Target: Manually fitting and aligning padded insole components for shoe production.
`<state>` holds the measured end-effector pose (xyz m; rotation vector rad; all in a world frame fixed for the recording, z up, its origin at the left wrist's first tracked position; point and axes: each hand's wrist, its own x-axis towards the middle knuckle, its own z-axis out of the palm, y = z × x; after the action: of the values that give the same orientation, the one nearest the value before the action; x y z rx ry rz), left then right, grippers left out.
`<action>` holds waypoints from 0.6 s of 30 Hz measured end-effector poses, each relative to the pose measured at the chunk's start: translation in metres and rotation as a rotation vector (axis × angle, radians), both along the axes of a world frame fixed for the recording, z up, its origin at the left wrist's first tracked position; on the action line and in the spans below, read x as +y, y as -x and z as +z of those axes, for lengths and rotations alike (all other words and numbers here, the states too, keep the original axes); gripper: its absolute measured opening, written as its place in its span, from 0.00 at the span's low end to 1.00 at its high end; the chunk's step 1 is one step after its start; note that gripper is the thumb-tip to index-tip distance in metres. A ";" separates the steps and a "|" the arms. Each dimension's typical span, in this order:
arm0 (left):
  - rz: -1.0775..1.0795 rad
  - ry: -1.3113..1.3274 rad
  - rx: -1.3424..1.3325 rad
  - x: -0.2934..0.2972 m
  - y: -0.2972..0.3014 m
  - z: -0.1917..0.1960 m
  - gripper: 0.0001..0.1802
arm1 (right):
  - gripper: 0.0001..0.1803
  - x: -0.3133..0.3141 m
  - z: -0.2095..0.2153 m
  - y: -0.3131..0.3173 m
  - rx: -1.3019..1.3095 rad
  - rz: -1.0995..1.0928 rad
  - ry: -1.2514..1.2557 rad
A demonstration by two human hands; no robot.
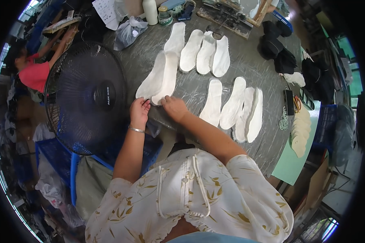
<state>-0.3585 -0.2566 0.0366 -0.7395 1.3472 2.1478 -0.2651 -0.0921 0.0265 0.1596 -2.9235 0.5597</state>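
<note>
Two long white insoles lie overlapping near the table's front edge, just ahead of my hands. My left hand is closed in a pinch on the near end of the left one; a small dark sliver shows by its fingertips, too small to name. With curled fingers, my right hand grips the near end of the right-hand insole. Beyond them lies a row of several more white insoles, one partly covered by the pair at my hands. Another group of insoles is spread to the right.
A large black fan stands close on my left, before a person in a red top. A bottle, a jar and a tied plastic bag line the far side. Overlapping beige pieces rest on a green sheet at right.
</note>
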 end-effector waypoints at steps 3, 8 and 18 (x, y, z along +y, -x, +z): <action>0.007 -0.058 0.049 0.002 0.010 0.021 0.05 | 0.06 0.000 -0.002 0.012 0.006 0.049 -0.039; -0.015 -0.142 0.153 0.015 0.021 0.063 0.04 | 0.08 0.001 0.019 0.008 0.089 0.004 0.096; 0.007 -0.124 0.062 0.025 0.010 0.065 0.04 | 0.04 0.007 0.002 0.014 0.324 0.109 -0.089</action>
<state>-0.3683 -0.2312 0.1020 -0.6344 1.2300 2.2538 -0.2789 -0.0846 0.0290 0.3848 -2.6350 0.3774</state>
